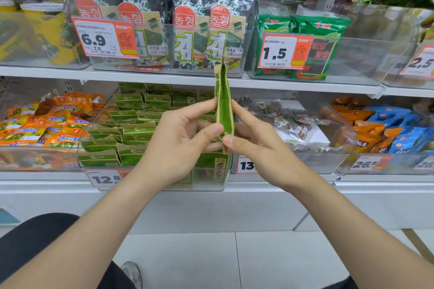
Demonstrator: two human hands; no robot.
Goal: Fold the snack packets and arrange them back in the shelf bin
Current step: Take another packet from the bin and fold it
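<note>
A green-and-tan snack packet [224, 105] stands upright and edge-on between the two hands, held in front of the clear shelf bin [211, 182] on the lower shelf, which is filled with rows of matching green packets [131, 129]. The left hand [180, 143] pinches the packet's lower left edge between thumb and index finger, and the right hand [256, 141] pinches the lower right edge the same way, with the other fingers loosely curled behind. Orange packets [40, 124] lie left of the bin, and seaweed packs [187, 30] stand on the shelf above.
</note>
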